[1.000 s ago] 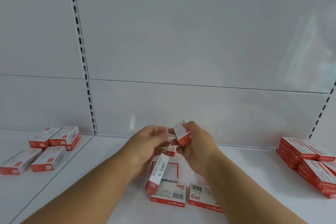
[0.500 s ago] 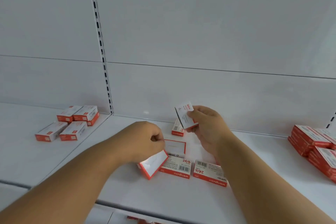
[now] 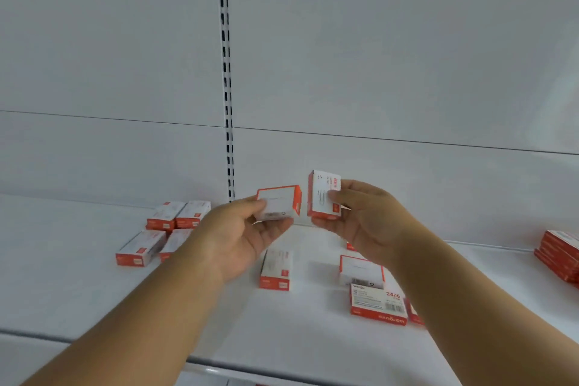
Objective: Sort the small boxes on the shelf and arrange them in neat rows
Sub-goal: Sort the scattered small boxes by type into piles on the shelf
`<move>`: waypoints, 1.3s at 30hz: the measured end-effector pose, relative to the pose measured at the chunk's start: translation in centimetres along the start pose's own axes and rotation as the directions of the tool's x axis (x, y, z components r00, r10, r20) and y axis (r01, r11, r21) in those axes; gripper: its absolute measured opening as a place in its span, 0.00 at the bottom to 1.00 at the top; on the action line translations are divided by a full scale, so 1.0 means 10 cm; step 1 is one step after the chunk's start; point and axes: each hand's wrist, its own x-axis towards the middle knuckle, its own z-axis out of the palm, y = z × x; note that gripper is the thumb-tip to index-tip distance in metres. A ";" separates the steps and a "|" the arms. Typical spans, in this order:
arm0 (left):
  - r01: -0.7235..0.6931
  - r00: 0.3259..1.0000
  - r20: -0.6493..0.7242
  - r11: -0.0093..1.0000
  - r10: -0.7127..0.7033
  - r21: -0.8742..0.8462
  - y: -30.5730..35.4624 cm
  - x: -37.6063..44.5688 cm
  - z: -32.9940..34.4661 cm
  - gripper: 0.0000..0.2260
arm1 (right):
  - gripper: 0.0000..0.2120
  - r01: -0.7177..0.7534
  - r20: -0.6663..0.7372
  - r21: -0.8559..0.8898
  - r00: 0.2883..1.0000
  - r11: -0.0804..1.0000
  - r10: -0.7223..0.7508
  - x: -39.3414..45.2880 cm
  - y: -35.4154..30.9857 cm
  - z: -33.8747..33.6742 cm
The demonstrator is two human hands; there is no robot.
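Observation:
My left hand [image 3: 241,238] holds a small red-and-white box [image 3: 279,202] above the white shelf [image 3: 94,291], its white face toward me. My right hand [image 3: 363,222] pinches a second such box [image 3: 322,194] upright just to the right of it; the two boxes are a small gap apart. Below my hands lie loose boxes: one [image 3: 275,269] near the middle, one face-down [image 3: 360,269] and one with "24/6" print [image 3: 379,307] at the right. Several boxes [image 3: 163,229] sit in two rows at the left.
A stack of the same red boxes [image 3: 557,254] stands at the far right of the shelf. A slotted upright [image 3: 227,78] runs down the white back wall. The shelf's front edge [image 3: 156,351] is close to me.
My left hand has lifted its box off the shelf up beside the right hand's box. The view has swung left, so everything sits further right in the frame.

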 end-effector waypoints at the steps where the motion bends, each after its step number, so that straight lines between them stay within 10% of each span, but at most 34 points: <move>1: -0.032 0.999 0.006 0.997 0.031 0.067 0.13 0.03 -0.11 0.09 | 0.08 -0.002 0.004 -0.016 1.000 1.000 0.003 0.03 0.06 0.17; 4: -0.269 0.946 0.012 0.768 0.323 0.581 0.57 0.07 -0.51 0.12 | 0.09 -0.032 -0.036 -0.082 0.999 0.996 0.029 0.19 0.31 0.63; 6: -0.337 0.829 0.168 0.237 0.534 0.911 0.86 0.05 -0.81 0.12 | 0.06 -0.060 -0.103 -0.175 0.994 0.983 0.042 0.29 0.49 0.92; 8: -0.392 0.740 0.406 -0.147 0.535 0.908 1.09 0.01 -1.11 0.13 | 0.03 -0.089 -0.138 -0.246 0.989 0.965 0.056 0.38 0.65 1.20; 10: -0.426 0.747 0.502 -0.265 0.437 0.865 1.23 -0.01 -1.38 0.16 | 0.04 -0.110 -0.154 -0.321 0.986 0.941 0.063 0.44 0.80 1.43; 21: -0.403 0.883 0.457 -0.329 0.105 0.854 1.39 -0.01 -1.83 0.15 | 0.11 -0.115 -0.166 -0.957 0.970 0.267 -0.177 0.50 1.12 1.92; 29: -0.491 0.834 0.531 -0.235 0.153 0.839 1.31 -0.07 -1.57 0.09 | 0.03 0.001 -0.076 -0.976 0.935 0.219 -0.346 0.26 0.89 1.64; 39: -0.669 0.741 0.650 -0.264 -0.166 0.695 0.47 0.01 -0.62 0.14 | 0.08 -0.119 -0.178 -0.976 0.919 0.182 -0.353 -0.43 0.42 0.61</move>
